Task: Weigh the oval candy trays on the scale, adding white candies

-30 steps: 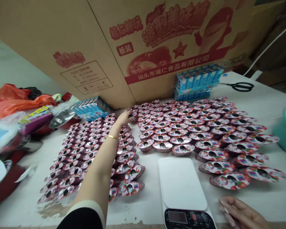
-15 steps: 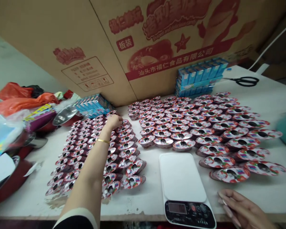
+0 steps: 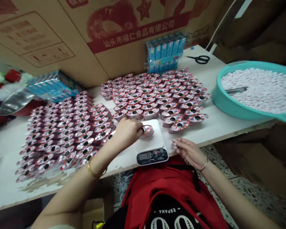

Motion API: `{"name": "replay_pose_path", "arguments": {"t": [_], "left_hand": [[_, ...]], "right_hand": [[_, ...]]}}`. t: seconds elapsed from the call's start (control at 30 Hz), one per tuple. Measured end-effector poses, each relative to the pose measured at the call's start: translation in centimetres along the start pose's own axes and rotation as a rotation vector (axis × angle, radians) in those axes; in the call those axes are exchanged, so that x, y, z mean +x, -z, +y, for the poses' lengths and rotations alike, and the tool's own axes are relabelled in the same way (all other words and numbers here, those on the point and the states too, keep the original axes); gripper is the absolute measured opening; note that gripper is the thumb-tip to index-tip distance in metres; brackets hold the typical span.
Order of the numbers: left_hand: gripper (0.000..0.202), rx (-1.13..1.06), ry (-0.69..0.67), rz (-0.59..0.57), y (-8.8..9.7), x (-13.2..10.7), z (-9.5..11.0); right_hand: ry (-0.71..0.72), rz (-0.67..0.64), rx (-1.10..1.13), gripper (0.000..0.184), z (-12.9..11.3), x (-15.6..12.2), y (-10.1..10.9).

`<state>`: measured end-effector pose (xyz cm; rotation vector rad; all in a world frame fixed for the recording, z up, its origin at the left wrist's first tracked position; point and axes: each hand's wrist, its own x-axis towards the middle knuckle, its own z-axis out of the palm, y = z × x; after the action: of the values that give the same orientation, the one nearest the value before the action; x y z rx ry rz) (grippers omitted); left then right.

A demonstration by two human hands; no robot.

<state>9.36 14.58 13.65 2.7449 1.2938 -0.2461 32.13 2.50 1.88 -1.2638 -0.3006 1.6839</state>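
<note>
My left hand (image 3: 130,133) grips one end of a small oval-topped packet (image 3: 147,131), red and white with a dark hole in its top. The packet is over the white plate of the kitchen scale (image 3: 154,144), whose display shows 0.0; whether it touches the plate, I cannot tell. To the right of the scale, by the table edge, my right hand (image 3: 189,152) has its fingers drawn together. Small pale bits show at its fingertips, too small to name. Rows of similar packets (image 3: 133,114) stand behind the scale, and more packets (image 3: 66,140) stand left; some hold white pieces.
A turquoise basin (image 3: 238,106) full of white candies (image 3: 264,86) stands right, with a metal tool (image 3: 237,90) in it. Behind are blue boxes (image 3: 165,52), scissors (image 3: 199,59) and a large carton (image 3: 90,19). A metal bowl (image 3: 16,101) sits left.
My left hand has come back from the left group of packets to the scale with a packet in it. The view has shifted right and down, bringing in the basin.
</note>
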Motion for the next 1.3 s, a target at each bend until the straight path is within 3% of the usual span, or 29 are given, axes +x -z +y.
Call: {"name": "replay_pose_path", "arguments": {"t": [0.07, 0.17, 0.3, 0.43, 0.53, 0.63, 0.77, 0.9, 1.1, 1.3], "left_hand": [[0.027, 0.042, -0.023, -0.047, -1.3, 0.8, 1.7], [0.027, 0.033, -0.039, -0.041, -1.9, 1.1, 1.9], [0.025, -0.174, -0.033, 0.157, -1.0, -0.9, 0.2], [0.029, -0.312, 0.106, 0.370, -1.4, -4.9, -1.4], [0.028, -0.408, 0.190, 0.453, -4.1, -7.8, -1.7], [0.026, -0.494, 0.244, 0.450, -8.1, -9.7, -1.2], [0.027, -0.555, 0.305, 0.406, -13.2, -10.7, -0.5], [0.026, -0.613, 0.348, 0.438, -16.5, -10.9, -0.5], [0.023, -0.574, 0.374, 0.504, -18.4, -10.9, -0.4], [0.023, -0.634, 0.346, 0.548, -18.0, -10.9, -0.3]], "right_hand": [[-0.008, -0.042, -0.031, 0.033, -0.3, -0.9, 0.2], [-0.012, -0.082, -0.118, 0.036, -0.8, -2.1, 0.4], [-0.003, -0.096, -0.220, 0.038, -0.8, -3.1, 0.2], [0.015, -0.113, -0.304, 0.038, -0.9, -3.4, -0.4], [0.075, -0.149, -0.433, 0.038, -2.0, -3.5, -1.5], [0.190, -0.216, -0.562, 0.038, -3.9, -3.2, -3.5], [0.456, -0.324, -0.855, 0.021, -6.1, -1.6, -7.5], [0.718, -0.348, -1.289, 0.008, -6.9, 0.3, -11.1], [0.674, -0.391, -1.677, 0.014, -6.2, 1.5, -13.6], [0.726, -0.378, -1.640, 0.018, -5.4, 1.9, -13.8]]}}
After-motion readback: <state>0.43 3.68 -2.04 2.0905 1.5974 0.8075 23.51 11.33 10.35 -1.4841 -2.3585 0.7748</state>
